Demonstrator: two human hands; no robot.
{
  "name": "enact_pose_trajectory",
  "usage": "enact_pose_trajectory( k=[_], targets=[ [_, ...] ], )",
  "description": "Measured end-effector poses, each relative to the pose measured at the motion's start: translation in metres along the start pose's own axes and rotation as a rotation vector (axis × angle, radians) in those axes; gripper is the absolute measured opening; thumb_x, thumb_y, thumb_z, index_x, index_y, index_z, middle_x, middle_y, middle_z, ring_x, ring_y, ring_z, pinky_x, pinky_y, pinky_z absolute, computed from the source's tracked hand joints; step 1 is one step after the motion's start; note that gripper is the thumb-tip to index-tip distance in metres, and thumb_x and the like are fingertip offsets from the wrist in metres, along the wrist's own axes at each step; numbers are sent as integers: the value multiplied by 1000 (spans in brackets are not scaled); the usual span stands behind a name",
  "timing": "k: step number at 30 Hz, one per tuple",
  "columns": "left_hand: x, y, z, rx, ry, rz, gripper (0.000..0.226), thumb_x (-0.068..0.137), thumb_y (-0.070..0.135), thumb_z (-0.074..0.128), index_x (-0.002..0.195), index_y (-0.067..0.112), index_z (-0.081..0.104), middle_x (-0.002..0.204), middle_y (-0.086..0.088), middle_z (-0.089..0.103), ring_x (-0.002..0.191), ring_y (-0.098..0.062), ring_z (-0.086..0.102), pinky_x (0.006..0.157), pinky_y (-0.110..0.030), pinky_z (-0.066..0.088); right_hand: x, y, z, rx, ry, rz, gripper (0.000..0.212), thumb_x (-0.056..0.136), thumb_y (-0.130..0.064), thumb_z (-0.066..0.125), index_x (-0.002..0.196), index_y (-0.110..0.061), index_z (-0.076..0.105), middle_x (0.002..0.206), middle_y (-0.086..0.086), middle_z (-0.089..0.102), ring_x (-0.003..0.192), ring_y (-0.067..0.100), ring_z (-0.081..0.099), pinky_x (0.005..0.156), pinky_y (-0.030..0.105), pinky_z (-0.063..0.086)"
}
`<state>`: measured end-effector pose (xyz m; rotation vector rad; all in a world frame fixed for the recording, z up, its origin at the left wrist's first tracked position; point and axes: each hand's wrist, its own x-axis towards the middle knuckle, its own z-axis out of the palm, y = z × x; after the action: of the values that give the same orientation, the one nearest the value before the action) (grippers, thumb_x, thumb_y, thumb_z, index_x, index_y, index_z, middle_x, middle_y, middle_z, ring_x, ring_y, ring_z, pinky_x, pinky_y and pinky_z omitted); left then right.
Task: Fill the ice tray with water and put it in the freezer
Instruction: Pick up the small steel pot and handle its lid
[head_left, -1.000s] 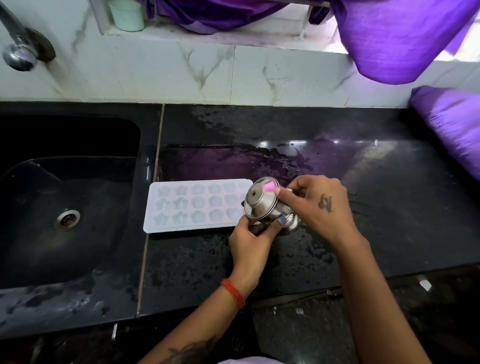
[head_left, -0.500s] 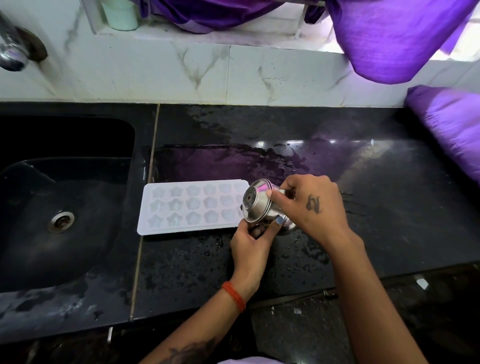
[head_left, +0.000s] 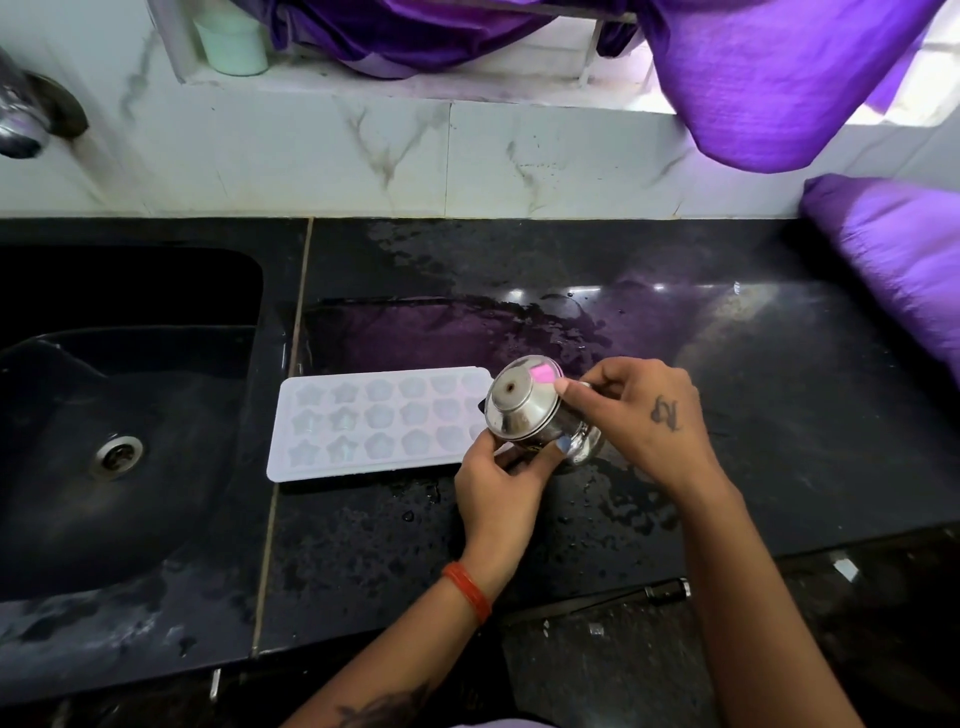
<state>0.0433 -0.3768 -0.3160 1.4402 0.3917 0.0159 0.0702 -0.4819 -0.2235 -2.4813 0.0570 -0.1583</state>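
A white ice tray (head_left: 363, 423) with star- and flower-shaped cells lies flat on the wet black counter (head_left: 753, 395), just right of the sink. At its right end both hands hold a small steel pot (head_left: 524, 405), tipped on its side with its base facing me. My left hand (head_left: 498, 493) grips the pot from below. My right hand (head_left: 644, 415) holds it from the right, fingertips on the base edge. The pot hides the tray's right end. I cannot see water pouring.
A black sink (head_left: 130, 415) with a drain fills the left side, and a steel tap (head_left: 21, 114) sticks out of the marble wall above it. A pale green cup (head_left: 231, 41) stands on the ledge. Purple cloth (head_left: 779, 78) hangs at the upper right and spills onto the counter's right end.
The pot stays tipped over the tray's right end in both hands; only the view has shifted slightly.
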Motion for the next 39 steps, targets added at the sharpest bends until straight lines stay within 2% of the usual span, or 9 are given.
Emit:
enact_pose_trajectory(
  k=[7, 13, 20, 25, 29, 33, 39],
  targets=[
    [0, -5, 9, -133, -73, -116, 40, 65, 19, 84, 101, 14, 67, 92, 3, 74, 83, -1, 68, 67, -10, 48, 0, 4, -2, -90, 7, 12, 27, 82, -44, 65, 71, -20, 70, 61, -5, 66, 65, 14, 63, 67, 32, 51],
    [-4, -10, 15, -238, -143, -173, 39, 69, 15, 81, 105, 9, 65, 96, -2, 74, 92, -12, 69, 88, -28, 52, -1, 4, -4, -239, -14, -28, 33, 84, -47, 61, 72, -17, 68, 62, -2, 66, 65, 16, 61, 60, 27, 43],
    [-4, -13, 19, -285, -162, -173, 37, 72, 14, 79, 105, 7, 65, 97, -4, 74, 94, -15, 69, 92, -32, 51, -1, -2, -6, -306, -26, -80, 36, 87, -46, 58, 75, -14, 67, 65, 1, 67, 68, 19, 62, 62, 29, 45],
    [-4, -13, 20, -286, -157, -168, 35, 73, 13, 78, 105, 7, 65, 97, -4, 74, 94, -15, 69, 92, -32, 51, 0, -1, -6, -300, -33, -103, 35, 88, -44, 57, 75, -13, 67, 57, -5, 62, 63, 14, 59, 56, 26, 37],
    [-2, -15, 21, -288, -144, -162, 36, 73, 13, 78, 106, 7, 65, 98, -6, 73, 95, -17, 68, 92, -33, 51, 1, 1, -6, -282, -13, -115, 35, 87, -45, 58, 76, -13, 67, 64, -1, 66, 67, 18, 60, 61, 29, 43],
    [-3, -14, 22, -241, -118, -132, 37, 72, 13, 79, 106, 7, 65, 99, -5, 73, 93, -14, 69, 86, -26, 53, 2, 7, -7, -248, -12, -101, 35, 86, -45, 59, 75, -13, 67, 66, 1, 67, 69, 20, 61, 62, 29, 44],
    [-2, -13, 21, -43, -44, -37, 37, 67, 21, 83, 99, 17, 66, 92, 4, 74, 86, -4, 68, 79, -21, 51, 1, 24, -7, 3, -7, 6, 27, 82, -43, 66, 72, -18, 70, 64, -4, 68, 66, 14, 64, 68, 30, 50]
  ],
)
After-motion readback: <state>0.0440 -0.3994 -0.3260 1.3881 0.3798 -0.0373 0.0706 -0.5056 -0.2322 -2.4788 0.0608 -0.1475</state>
